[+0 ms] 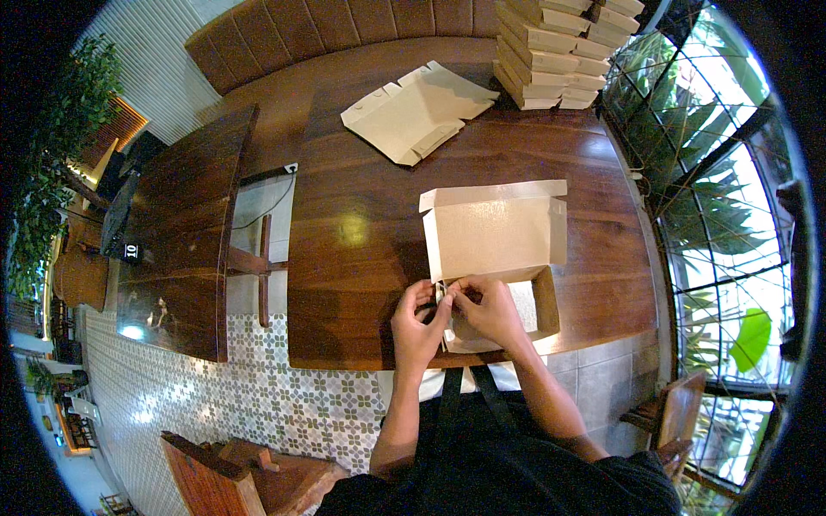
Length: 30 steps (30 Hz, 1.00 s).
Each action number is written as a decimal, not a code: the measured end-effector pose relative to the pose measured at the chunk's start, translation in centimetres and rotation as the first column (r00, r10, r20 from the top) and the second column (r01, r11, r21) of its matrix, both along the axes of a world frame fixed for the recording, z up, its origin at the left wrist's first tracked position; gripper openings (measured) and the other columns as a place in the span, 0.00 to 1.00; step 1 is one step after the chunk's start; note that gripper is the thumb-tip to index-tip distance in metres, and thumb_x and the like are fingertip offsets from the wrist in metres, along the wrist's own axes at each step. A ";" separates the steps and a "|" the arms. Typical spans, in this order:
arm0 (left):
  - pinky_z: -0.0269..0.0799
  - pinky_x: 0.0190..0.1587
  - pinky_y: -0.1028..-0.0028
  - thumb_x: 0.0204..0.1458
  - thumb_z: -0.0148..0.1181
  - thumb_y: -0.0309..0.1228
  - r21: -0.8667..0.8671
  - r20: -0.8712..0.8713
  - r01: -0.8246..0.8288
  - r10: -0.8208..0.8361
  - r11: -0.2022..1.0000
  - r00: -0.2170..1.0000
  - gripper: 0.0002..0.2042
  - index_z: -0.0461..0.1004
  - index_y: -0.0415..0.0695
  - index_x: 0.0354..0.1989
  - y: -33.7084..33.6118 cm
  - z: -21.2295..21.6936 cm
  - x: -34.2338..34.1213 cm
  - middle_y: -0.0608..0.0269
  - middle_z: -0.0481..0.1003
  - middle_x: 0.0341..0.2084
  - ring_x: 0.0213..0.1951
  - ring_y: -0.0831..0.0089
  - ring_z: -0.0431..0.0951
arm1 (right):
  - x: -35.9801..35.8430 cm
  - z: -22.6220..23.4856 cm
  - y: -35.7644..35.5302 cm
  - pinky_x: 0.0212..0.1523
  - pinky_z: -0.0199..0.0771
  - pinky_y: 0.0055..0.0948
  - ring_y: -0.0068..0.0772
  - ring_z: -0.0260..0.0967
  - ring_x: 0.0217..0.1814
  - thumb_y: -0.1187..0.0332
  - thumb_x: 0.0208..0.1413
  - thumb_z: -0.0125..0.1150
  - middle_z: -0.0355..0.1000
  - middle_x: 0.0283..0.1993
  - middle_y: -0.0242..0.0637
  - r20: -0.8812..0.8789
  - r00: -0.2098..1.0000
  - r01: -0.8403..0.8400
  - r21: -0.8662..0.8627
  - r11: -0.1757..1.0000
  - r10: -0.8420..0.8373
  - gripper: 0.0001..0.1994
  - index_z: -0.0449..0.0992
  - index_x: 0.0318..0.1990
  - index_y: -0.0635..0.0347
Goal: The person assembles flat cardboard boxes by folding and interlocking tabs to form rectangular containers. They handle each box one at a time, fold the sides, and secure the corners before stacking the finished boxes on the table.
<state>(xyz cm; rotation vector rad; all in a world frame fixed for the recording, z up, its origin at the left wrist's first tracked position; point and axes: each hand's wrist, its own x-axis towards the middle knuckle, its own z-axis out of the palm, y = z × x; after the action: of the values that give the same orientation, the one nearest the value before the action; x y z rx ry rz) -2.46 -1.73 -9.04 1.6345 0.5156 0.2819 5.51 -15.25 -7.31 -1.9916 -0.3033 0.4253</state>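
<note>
A brown cardboard box (545,297) stands at the near edge of the wooden table, its lid (496,225) raised and leaning away from me. The lid's side flaps stick out at both ends. My left hand (416,328) is closed on the box's left side wall, thumb inward and fingers outside. At the upper edge of that same wall, my right hand (489,311) pinches the cardboard with its fingertips. Exactly which flap lies between the fingers is partly hidden. Through the box's open top, a pale bottom shows to the right of my right hand.
A flat, unfolded cardboard blank (419,113) lies farther back on the table (344,284). Behind it at the right rises a tall stack of cardboard boxes (551,64). A second table (181,232) stands left, across a gap. Wooden chairs (211,477) are near me.
</note>
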 end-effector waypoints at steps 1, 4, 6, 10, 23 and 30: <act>0.79 0.52 0.68 0.60 0.69 0.31 0.032 -0.002 -0.012 0.012 0.999 1.000 0.18 0.76 0.34 0.55 -0.1 0.1 0.1 0.53 0.82 0.44 0.49 0.68 0.82 | -0.2 -0.2 0.2 0.39 0.80 0.35 0.33 0.83 0.35 0.69 0.61 0.68 0.83 0.34 0.48 0.038 0.999 0.017 -0.006 1.000 -0.017 0.09 0.83 0.41 0.69; 0.81 0.49 0.67 0.58 0.69 0.27 0.140 0.017 -0.039 0.037 0.989 0.999 0.13 0.80 0.33 0.49 -0.1 0.5 0.5 0.50 0.84 0.39 0.42 0.65 0.86 | -0.7 -0.3 0.7 0.39 0.80 0.36 0.39 0.84 0.36 0.71 0.62 0.67 0.83 0.35 0.51 0.136 0.989 0.055 -0.010 0.998 -0.053 0.08 0.82 0.41 0.70; 0.83 0.45 0.67 0.58 0.67 0.25 0.216 0.048 -0.043 0.034 0.976 0.998 0.10 0.81 0.32 0.45 -0.4 0.8 0.4 0.48 0.85 0.36 0.38 0.63 0.87 | -1.0 0.0 0.8 0.39 0.80 0.37 0.44 0.84 0.37 0.71 0.62 0.66 0.83 0.35 0.53 0.153 0.987 0.063 -0.034 0.997 -0.057 0.08 0.81 0.41 0.70; 0.83 0.41 0.66 0.59 0.66 0.23 0.344 0.092 -0.072 0.043 0.936 0.995 0.08 0.82 0.34 0.45 -0.7 1.5 0.5 0.47 0.84 0.35 0.36 0.59 0.87 | -1.2 1.6 0.4 0.40 0.81 0.36 0.44 0.84 0.37 0.71 0.63 0.67 0.83 0.35 0.51 0.161 0.987 0.029 -0.101 0.994 -0.013 0.08 0.82 0.41 0.69; 0.76 0.57 0.58 0.58 0.68 0.27 0.664 0.110 -0.158 0.113 0.731 0.987 0.15 0.78 0.38 0.53 1.8 5.2 0.2 0.52 0.79 0.45 0.49 0.55 0.81 | 5.5 4.3 -8.6 0.46 0.77 0.28 0.25 0.75 0.42 0.68 0.60 0.74 0.80 0.48 0.36 0.407 0.715 0.555 0.163 0.816 -0.568 0.17 0.80 0.54 0.62; 0.72 0.30 0.75 0.64 0.65 0.31 0.190 0.202 0.012 -0.051 0.982 0.978 0.19 0.76 0.43 0.62 -1.5 10.9 2.8 0.59 0.80 0.32 0.30 0.80 0.77 | 4.5 3.9 -7.3 0.45 0.77 0.26 0.24 0.76 0.41 0.75 0.60 0.71 0.81 0.42 0.37 0.447 0.725 0.387 0.365 0.847 -0.524 0.08 0.84 0.46 0.66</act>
<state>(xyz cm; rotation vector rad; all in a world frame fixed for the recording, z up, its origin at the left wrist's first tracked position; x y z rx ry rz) 0.31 -3.24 1.86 1.7703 0.3117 0.4826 10.05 -22.51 -3.45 -1.8174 -0.1753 -0.4880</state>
